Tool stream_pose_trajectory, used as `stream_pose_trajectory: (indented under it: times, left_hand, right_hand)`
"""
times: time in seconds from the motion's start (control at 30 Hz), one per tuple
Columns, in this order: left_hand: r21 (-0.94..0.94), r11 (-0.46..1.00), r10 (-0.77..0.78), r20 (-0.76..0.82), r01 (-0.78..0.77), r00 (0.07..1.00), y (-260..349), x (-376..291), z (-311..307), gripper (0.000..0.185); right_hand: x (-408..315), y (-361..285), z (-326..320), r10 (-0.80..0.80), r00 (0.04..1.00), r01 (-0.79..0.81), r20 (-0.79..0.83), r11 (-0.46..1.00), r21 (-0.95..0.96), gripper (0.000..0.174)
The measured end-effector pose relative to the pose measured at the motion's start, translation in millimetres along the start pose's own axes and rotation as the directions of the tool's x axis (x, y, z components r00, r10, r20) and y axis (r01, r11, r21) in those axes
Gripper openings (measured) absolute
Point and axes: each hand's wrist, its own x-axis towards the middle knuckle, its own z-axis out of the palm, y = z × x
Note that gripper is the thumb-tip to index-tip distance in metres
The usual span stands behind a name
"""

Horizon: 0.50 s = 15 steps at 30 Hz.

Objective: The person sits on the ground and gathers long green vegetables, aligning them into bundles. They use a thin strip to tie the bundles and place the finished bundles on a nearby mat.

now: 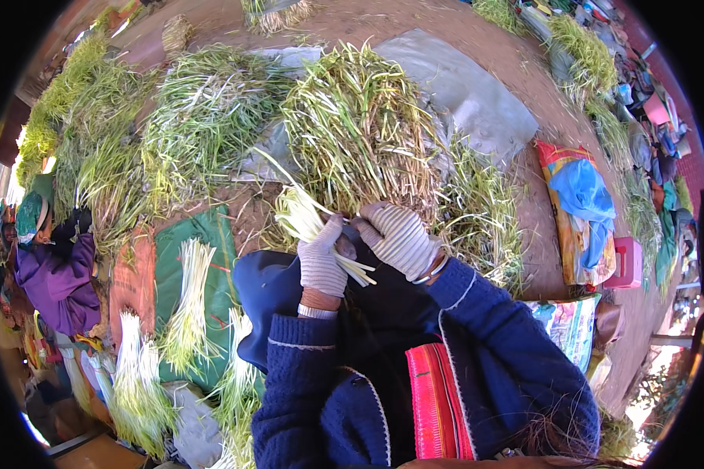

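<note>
My left hand (pixel 324 258), in a striped knit glove, is closed around a small bunch of pale green-white stalks (pixel 300 216); their cut-looking ends stick out below the palm. My right hand (pixel 400 239), gloved alike, is close on the right with its fingers curled near the end of a thin stalk; whether it grips anything is hidden. Just beyond both hands lies a large heap of long green stalks with brownish ends (pixel 364 129). To the left, a sorted bundle of pale stalks (pixel 190 299) rests on a green cloth (pixel 167 234).
More green heaps (pixel 211 111) lie at the upper left, near a grey plastic sheet (pixel 457 88). A person in purple clothing (pixel 64 281) sits at the left. Further bundles (pixel 135 375) lie lower left. On the right are a printed sack (pixel 569 234), a blue cloth (pixel 586 190) and a pink plastic container (pixel 625 264).
</note>
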Motion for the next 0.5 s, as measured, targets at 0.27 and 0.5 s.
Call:
stream_pose_trajectory:
  times: [0.27,0.5]
  left_hand:
    - [-0.218,0.972,0.099,0.052,-0.085,0.994,15.5,-0.6,1.1,0.015]
    - [-0.249,0.965,0.109,0.078,-0.086,0.991,19.9,7.1,-10.1,0.015]
  right_hand:
    - [-86.4,73.3,-39.5,0.122,0.989,-0.094,0.082,0.955,-0.282,0.019]
    - [-195.8,168.2,-74.0,0.542,0.815,-0.357,0.205,0.748,-0.559,0.028]
